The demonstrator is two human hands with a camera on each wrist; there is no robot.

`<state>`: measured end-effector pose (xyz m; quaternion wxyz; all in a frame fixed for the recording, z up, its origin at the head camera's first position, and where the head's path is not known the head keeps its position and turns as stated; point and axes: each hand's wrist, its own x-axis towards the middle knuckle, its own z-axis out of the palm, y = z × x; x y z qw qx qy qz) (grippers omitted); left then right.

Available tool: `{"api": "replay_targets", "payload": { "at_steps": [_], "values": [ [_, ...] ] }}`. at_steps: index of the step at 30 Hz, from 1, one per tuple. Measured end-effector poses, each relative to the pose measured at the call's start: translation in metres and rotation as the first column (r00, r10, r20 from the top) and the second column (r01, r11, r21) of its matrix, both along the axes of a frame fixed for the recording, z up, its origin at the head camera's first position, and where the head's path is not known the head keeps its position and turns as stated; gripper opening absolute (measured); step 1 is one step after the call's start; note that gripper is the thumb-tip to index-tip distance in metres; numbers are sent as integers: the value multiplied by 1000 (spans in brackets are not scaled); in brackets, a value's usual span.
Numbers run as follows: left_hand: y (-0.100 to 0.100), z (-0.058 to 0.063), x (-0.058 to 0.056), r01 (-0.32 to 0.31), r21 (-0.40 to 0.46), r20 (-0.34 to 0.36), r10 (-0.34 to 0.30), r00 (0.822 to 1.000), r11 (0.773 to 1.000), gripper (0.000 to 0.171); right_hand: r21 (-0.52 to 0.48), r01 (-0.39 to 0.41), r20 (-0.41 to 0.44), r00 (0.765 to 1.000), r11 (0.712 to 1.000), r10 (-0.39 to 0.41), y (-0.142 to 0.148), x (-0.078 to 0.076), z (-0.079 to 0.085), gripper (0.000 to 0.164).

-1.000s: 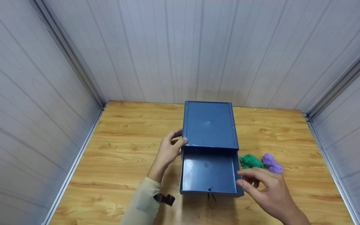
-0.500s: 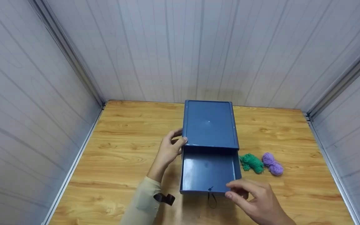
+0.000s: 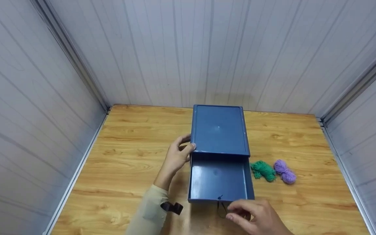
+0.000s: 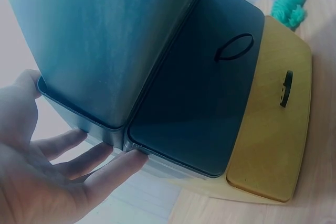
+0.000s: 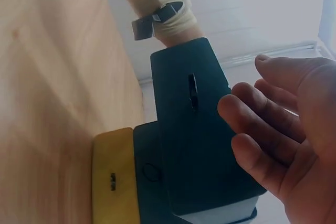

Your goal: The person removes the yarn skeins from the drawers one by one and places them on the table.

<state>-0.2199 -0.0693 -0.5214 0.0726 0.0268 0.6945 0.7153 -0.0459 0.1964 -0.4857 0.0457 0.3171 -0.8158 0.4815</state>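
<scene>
A small blue drawer cabinet stands on the table, its top drawer pulled out toward me with nothing inside. My left hand steadies the cabinet's left side, thumb on the top edge and fairly straight fingers against the side wall. Just off the drawer's front right corner hovers my right hand, fingers loosely bent around nothing. Its thumb and fingertips are close to the black loop pull. In the left wrist view, a shut dark blue drawer and a yellow drawer sit below.
Green yarn and a purple yarn skein lie on the wooden table right of the cabinet. Pale panel walls close off the back and both sides.
My right hand has moved left and toward me, from beside the drawer's right wall to in front of its front corner. The left hand, cabinet and drawer have kept their places.
</scene>
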Motion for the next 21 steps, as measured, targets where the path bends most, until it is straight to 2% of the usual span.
{"api": "replay_targets", "payload": {
  "at_steps": [3, 9, 15, 21],
  "values": [
    [0, 0, 1, 0, 9, 2, 0, 1000, 1000, 51, 9, -12, 49, 999, 1000, 12, -1, 2, -4, 13],
    [0, 1, 0, 3, -1, -1, -3, 1000, 1000, 51, 86, -44, 147, 989, 995, 31, -3, 6, -10, 5],
    [0, -1, 1, 3, 2, 8, -3, 1000, 1000, 52, 62, -32, 189, 982, 998, 20, -3, 11, -22, 9],
    [-1, -2, 1, 7, 6, -3, -7, 1000, 1000, 52, 80, -21, 307, 952, 997, -5, -3, 11, -29, 11]
  ]
}}
